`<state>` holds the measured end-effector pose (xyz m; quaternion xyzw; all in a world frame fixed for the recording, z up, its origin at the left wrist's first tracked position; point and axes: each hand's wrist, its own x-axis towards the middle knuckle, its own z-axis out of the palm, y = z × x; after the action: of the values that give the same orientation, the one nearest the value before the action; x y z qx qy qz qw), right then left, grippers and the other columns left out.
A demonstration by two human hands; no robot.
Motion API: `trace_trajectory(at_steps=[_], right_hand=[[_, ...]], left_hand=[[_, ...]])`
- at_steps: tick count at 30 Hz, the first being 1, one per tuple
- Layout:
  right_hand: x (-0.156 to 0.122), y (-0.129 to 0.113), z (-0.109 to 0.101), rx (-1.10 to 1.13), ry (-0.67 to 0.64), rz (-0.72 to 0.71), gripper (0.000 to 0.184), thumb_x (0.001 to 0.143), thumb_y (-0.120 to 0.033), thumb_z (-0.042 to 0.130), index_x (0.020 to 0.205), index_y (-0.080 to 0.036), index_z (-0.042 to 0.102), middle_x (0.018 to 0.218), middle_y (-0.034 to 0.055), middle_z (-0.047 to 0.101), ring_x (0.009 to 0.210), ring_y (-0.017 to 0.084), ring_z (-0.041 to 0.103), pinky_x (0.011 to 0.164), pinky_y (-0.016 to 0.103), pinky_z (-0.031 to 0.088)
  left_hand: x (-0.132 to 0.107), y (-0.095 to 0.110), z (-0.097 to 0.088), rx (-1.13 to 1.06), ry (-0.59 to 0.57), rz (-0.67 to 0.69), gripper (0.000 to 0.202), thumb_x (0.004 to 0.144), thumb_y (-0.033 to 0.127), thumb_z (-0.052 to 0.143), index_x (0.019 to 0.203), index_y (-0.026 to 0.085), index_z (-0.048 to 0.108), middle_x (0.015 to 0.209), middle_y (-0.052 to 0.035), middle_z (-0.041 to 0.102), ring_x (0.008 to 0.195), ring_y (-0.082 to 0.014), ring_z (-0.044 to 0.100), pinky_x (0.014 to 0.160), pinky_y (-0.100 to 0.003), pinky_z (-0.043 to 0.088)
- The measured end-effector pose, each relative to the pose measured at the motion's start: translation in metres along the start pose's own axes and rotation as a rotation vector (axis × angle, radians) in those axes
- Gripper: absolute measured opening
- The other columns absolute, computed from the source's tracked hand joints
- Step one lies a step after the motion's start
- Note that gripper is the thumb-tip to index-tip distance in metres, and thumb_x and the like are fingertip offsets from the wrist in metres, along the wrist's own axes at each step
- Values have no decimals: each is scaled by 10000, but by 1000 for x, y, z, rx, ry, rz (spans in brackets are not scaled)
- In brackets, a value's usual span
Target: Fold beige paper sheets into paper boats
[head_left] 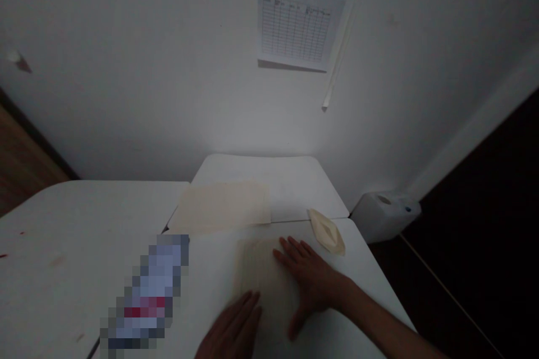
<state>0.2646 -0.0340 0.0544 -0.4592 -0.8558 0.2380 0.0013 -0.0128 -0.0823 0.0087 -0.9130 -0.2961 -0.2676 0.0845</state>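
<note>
A cream sheet of paper [261,261] with faint lines lies on the white table, slightly blurred. My right hand [314,280] rests on its right side with fingers spread, the thumb pointing toward me. At the sheet's lower left, my left hand [231,328] lies with its fingers stretched and close together; the bottom of the picture cuts part of it off. Neither hand grasps anything. Just beyond my right hand sits a folded paper boat [327,233] in the same cream colour.
Another flat cream sheet [223,205] spans the seam between the tables. A pixelated object [149,291] lies to the left, its kind hidden. White tables [84,235] adjoin. A white plastic container [383,216] stands beyond the right edge. On the wall hangs a printed chart [297,28].
</note>
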Motion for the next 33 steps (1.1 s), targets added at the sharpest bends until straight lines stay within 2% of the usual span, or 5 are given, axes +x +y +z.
trace_trajectory(at_steps=[4, 8, 15, 28, 33], right_hand=[[-1, 0, 1, -14, 26, -15, 1391, 438, -706, 793, 1527, -239, 64, 1585, 114, -47, 1432, 385, -23, 1151, 536, 2], [0, 0, 0, -10, 26, -23, 1400, 436, -710, 791, 1527, -244, 48, 1583, 110, -58, 1431, 388, -27, 1151, 539, -1], [4, 5, 1, 16, -22, -17, 1449, 389, -702, 815, 1525, -259, 34, 1582, 106, -77, 1428, 396, -42, 1151, 542, 1], [3, 3, -8, 53, -54, 16, 1423, 407, -646, 834, 1526, -254, 48, 1586, 91, -60, 1430, 386, -57, 1151, 540, -31], [-1, 8, -21, -47, 33, 74, 1123, 577, -429, 813, 1507, -242, 211, 1579, 75, 156, 1438, 331, 109, 1157, 513, 122]], left_hand=[[49, -20, 19, 6, -111, -74, 437, 928, 149, 374, 1348, 169, 495, 1419, -106, 497, 1296, -231, 473, 1010, -385, 476], [68, -38, 36, -14, -233, -87, 460, 981, 284, 360, 1426, 172, 396, 1484, -97, 400, 1363, -239, 374, 1094, -446, 367], [59, -43, 47, 38, -253, -127, 561, 978, 426, 366, 1473, 169, 307, 1508, -104, 347, 1380, -248, 340, 1115, -448, 322], [36, -58, 29, 106, -193, -212, 626, 939, 516, 416, 1455, 169, 345, 1491, -113, 392, 1351, -266, 393, 1114, -455, 302], [30, -51, 23, 105, -146, -288, 533, 908, 507, 480, 1330, 182, 497, 1366, -135, 546, 1232, -305, 523, 1020, -462, 421]])
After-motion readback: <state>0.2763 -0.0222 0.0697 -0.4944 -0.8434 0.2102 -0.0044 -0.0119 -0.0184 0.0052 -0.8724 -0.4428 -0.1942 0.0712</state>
